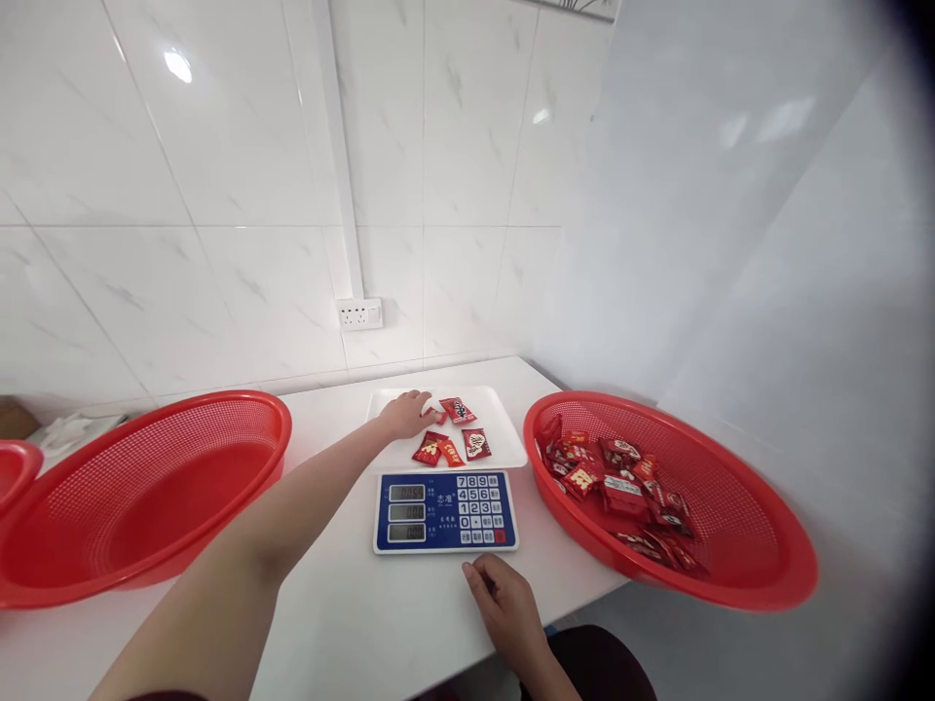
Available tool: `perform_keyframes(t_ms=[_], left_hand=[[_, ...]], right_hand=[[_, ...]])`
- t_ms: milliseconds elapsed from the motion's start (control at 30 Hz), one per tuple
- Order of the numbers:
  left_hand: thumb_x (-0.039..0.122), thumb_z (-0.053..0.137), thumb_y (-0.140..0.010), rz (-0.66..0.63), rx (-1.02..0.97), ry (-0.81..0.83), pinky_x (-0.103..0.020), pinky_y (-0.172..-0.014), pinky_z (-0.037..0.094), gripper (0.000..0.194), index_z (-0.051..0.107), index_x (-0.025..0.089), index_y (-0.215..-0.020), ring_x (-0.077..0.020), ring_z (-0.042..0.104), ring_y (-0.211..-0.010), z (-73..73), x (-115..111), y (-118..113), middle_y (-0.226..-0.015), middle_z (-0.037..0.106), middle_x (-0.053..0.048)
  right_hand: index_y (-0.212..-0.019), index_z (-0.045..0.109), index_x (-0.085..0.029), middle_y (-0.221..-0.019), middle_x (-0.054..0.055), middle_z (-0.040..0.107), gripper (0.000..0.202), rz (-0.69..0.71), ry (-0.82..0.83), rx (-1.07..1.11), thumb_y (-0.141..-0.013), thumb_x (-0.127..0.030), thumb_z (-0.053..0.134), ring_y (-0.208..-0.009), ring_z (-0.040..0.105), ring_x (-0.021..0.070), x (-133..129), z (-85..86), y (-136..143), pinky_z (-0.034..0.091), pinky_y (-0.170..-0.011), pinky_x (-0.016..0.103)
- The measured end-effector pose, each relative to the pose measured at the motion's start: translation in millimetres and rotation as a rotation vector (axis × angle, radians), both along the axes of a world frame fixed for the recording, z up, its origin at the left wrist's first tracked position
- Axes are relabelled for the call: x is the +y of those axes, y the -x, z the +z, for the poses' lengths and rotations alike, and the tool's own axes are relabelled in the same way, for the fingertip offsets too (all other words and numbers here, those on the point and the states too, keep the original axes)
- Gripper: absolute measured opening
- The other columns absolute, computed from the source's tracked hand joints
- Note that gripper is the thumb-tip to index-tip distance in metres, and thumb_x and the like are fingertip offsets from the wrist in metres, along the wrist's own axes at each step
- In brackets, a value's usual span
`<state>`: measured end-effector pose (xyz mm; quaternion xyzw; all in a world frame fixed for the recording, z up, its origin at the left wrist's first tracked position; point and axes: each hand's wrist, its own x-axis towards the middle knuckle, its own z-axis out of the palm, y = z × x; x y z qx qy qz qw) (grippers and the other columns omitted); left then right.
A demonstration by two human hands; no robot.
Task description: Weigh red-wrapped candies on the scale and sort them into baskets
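Several red packets (477, 444) are spread on the tray (505, 434) of the scale (446, 513); whether any is gripped by the left hand (406, 415) there cannot be told. The right hand's (507, 606) fingers are loosely clenched beside the scale.

L hand (406, 414) & R hand (504, 604): bare. L arm (255, 545): bare past elbow. L sleeve (167, 696): dk. maroon, edge only vis. Lap garment (603, 667): v. dk., partly vis.
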<state>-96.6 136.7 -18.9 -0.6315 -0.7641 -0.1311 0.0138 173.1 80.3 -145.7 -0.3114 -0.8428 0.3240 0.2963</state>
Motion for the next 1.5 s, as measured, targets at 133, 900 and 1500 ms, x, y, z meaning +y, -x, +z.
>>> perform_keyframes(t_ms=[133,900,1500], left_hand=[[0.032,0.05,-0.086,-0.032,-0.018,0.05,-0.046,-0.087,0.044,0.034,0.05,0.017,-0.117,-0.0226,0.053,-0.103,-0.4,-24,2,-0.12,0.052,-0.009],[0.053,0.043,-0.081,-0.141,0.063,0.054,-0.04,-0.08,0.044,0.04,0.053,0.021,-0.102,-0.0283,0.052,-0.1,-4.8,-23,-49,-0.107,0.055,-0.01],[0.058,0.035,-0.081,-0.087,0.106,0.046,-0.037,-0.074,0.045,0.053,0.042,0.025,-0.123,-0.0277,0.057,-0.097,-5.3,-21,-47,-0.107,0.062,-0.008]], right_hand=[[-0.058,0.044,-0.02,-0.054,-0.001,0.05,0.038,0.009,-0.004,0.015,-0.088,-0.043,0.037,-0.05,0.046,0.0126,0,0.0,0,0.035,-0.049,0.022],[-0.058,0.046,-0.02,-0.054,-0.001,0.052,0.038,-0.004,-0.026,0.022,-0.088,-0.042,0.038,-0.05,0.047,0.0126,0,1.1,0,0.035,-0.048,0.022],[-0.058,0.045,-0.02,-0.054,-0.001,0.052,0.036,-0.007,-0.015,0.021,-0.087,-0.04,0.039,-0.05,0.048,0.0126,0,0.7,0,0.035,-0.048,0.021]])
